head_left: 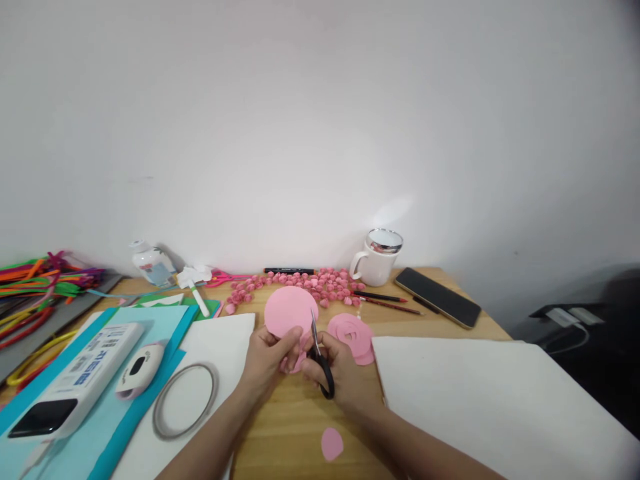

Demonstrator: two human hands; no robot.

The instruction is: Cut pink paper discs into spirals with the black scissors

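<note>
My left hand (267, 360) pinches the lower edge of a pink paper circle (289, 309) and holds it up over the wooden table (280, 427). My right hand (345, 373) grips black-handled scissors (320, 357), whose blades point up into the circle's right edge. Just right of the hands lies a pile of pink spiral-cut paper (353, 333). A small pink paper scrap (331, 443) lies on the table between my forearms.
Small pink paper roses (305, 283), pencils (383, 300), a white mug (376, 260), a phone (437, 297). White sheets (500, 400) right; left are blue sheets (75, 427), a white device (75, 380), tape dispenser (139, 368), wire ring (185, 400), pipe cleaners (35, 293).
</note>
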